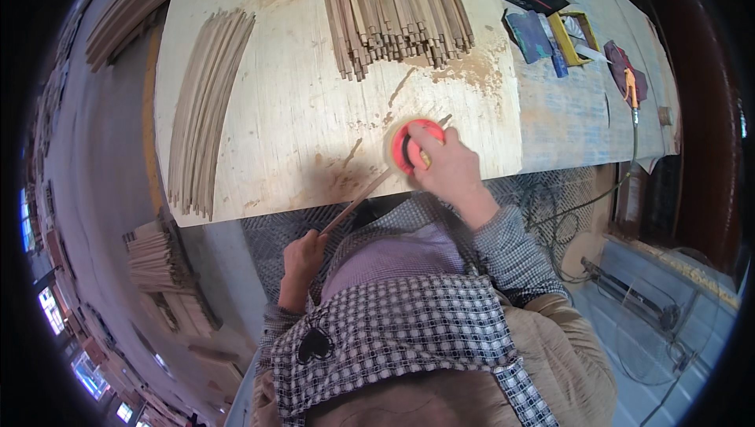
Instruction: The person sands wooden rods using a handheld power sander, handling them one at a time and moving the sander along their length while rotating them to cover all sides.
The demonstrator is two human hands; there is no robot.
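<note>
Stick bundle (393, 10) beyond red sander (415, 144)

Pale plywood worktop (267, 112), grey concrete floor (94, 152), bright windows (49, 309) (perhaps doorways) lower left, dark red wall (692, 73) right.

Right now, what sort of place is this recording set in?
Probably a woodworking shop: a pale plywood worktop dusted with sawdust, a heap of thin wooden strips, and the right hand pressing a round red sanding tool onto one strip.
</note>
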